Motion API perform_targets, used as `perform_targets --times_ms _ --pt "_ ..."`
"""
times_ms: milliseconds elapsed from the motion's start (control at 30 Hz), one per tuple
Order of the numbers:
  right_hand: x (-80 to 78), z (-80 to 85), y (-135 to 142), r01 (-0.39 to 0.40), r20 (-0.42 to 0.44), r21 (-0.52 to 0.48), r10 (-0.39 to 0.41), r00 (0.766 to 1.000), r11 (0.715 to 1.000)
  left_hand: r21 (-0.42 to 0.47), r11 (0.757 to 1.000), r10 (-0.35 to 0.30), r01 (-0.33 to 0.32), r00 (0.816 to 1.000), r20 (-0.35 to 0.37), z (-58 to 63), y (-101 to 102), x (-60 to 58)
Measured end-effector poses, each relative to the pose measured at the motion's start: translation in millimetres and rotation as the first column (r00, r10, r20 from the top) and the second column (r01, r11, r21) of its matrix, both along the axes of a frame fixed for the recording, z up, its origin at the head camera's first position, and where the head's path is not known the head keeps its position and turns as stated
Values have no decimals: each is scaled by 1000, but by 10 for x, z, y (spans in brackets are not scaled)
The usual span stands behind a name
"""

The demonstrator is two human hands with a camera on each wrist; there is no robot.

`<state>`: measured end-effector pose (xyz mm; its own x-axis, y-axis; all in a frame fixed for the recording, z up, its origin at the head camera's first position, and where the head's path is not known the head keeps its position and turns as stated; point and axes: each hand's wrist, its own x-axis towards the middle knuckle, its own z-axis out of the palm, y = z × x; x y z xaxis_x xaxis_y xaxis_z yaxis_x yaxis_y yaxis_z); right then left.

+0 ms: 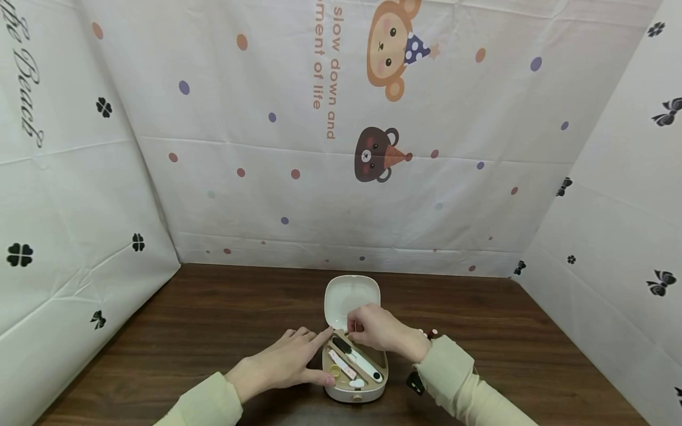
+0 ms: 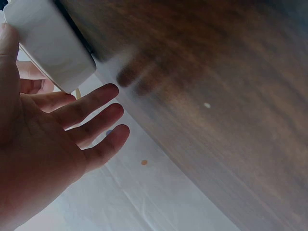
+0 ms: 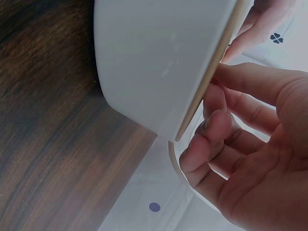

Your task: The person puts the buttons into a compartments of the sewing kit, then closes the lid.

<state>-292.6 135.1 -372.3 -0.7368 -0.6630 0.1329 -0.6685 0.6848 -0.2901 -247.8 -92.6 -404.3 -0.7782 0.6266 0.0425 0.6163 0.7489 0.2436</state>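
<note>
Head view: I see a rounded case (image 1: 341, 394) at the lower centre of the frame, on a dark wood-grain table (image 1: 240, 302); its lid (image 1: 351, 293) stands raised on the far side.
Case finish: smooth white shell, glossy; beige tray (image 1: 349, 362) with shaped recesses.
Tray contents: slim white tool (image 1: 364, 365) with a black end, lying diagonally; narrow pale packet (image 1: 342, 364); round gold-coloured item (image 1: 334, 371); small white piece (image 1: 357, 383) near the front edge.
Left hand (image 1: 290, 358): fingers spread and extended, thumb on the case's front-left rim; steadying contact, no closed grip.
Right hand (image 1: 380, 327): fingers curled at the tray's far right part; whether they pinch anything cannot be told.
Sleeves (image 1: 453, 373): pale fabric, cuffs gathered above both wrists.
Backcloth (image 1: 298, 207): white, creased, dotted; sideways lettering at upper centre, "slow down and" and "of life".
Side cloth (image 1: 80, 195): "the Beach" in script, upper left.
Packet marking: too small to read.
Left wrist view only: dark strip along the case's base.
Right wrist view only: outer side wall with highlights, tan edge, curled fingertips against it.
</note>
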Motion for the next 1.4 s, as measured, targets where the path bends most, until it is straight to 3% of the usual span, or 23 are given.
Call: perform_targets --times_ms 733,1400 --pt "36 -5 72 16 2 -53 -16 1000 998 -9 1000 -1 1 1000 2 12 5 13" --pt "70 16 639 79 -26 -137 -83 996 987 -9 1000 0 0 1000 -11 6 1 30"
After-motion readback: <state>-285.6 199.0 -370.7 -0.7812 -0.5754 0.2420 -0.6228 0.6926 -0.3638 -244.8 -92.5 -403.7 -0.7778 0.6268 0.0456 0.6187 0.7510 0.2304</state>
